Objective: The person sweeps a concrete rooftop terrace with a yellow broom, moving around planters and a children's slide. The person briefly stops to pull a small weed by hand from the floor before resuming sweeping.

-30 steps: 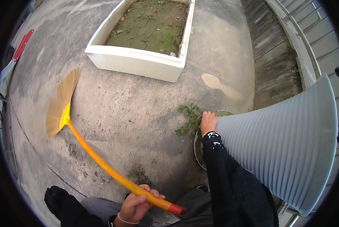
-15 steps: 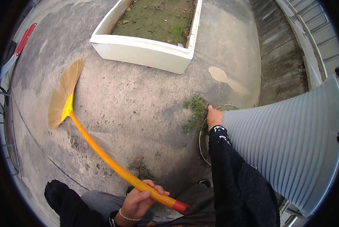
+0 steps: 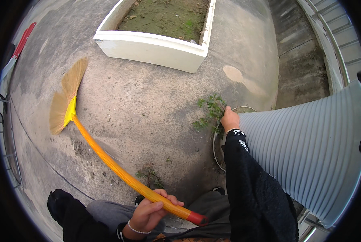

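Weed lies just ahead of right hand, grip closed on it; left hand clasps broom handle, angled up-left.

The scene was seen through a single head-worn fisheye view, aimed steeply down at the concrete ground from above the person's own body. The picture was ringed by a dark circular border, and straight edges were bent toward that rim. The left hand, closed around the orange broom handle, was caught close to the lower edge, with the knees just beneath it. The broom's bristles were carried far up and left of that grip. The right hand was seen up and right of it, near mid-frame. The white planter was held farthest away, at the top. No second view was supplied, so nothing was shared.
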{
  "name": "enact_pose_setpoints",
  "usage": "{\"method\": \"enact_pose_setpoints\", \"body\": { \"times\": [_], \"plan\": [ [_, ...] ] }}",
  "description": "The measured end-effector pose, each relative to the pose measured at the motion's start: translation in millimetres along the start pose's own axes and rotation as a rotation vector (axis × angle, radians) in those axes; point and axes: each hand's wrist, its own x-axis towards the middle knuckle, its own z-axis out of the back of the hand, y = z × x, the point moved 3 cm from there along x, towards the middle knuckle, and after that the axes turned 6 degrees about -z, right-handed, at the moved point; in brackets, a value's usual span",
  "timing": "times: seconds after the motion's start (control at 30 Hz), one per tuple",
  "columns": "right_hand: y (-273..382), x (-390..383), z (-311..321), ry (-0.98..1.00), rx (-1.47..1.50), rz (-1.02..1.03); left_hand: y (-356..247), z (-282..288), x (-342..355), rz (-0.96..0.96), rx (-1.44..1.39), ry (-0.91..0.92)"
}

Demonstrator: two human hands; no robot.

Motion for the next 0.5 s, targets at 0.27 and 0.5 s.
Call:
{"method": "enact_pose_setpoints", "body": {
  "times": [0.27,0.5],
  "plan": [
    [6,-3,7,0.044,0.164,-0.107,-1,0,6,0.029,-0.016,0.002],
    [69,-42,16,0.224,0.53,0.345,0,0,9,0.01,-0.01,-0.007]
  ]
}}
